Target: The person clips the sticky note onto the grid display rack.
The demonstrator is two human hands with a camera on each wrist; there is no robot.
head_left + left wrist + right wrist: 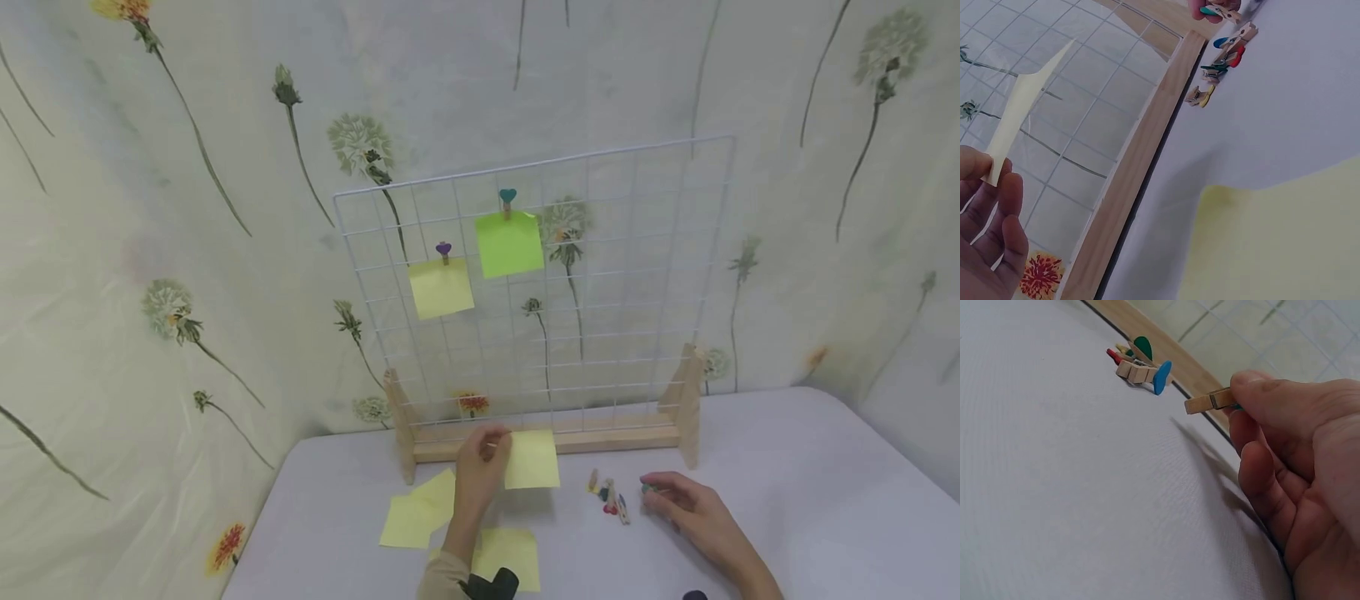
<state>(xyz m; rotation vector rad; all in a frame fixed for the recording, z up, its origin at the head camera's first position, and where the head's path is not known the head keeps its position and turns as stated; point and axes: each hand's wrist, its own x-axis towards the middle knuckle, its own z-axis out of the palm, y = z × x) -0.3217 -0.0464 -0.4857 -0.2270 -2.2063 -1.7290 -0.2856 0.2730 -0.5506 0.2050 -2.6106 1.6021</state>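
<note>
My left hand [480, 471] pinches a pale yellow sticky note [532, 460] by its left edge, in front of the wooden base of a white wire grid [622, 292]. In the left wrist view the note [1019, 112] is seen nearly edge-on between thumb and fingers. At the right, my right hand [693, 512] pinches a small wooden clothespin [1207, 401] between thumb and index finger; a bit of teal shows at its gripped end. Several more clothespins with coloured ends [611, 496] lie in a small pile on the table between the hands.
Loose yellow notes [405, 523] lie on the white table at the left, and another note [510, 554] lies near the left forearm. A green note [510, 244] and a yellow note [441, 289] hang on the grid from heart-topped clothespins. Wooden feet [686, 408] support the grid.
</note>
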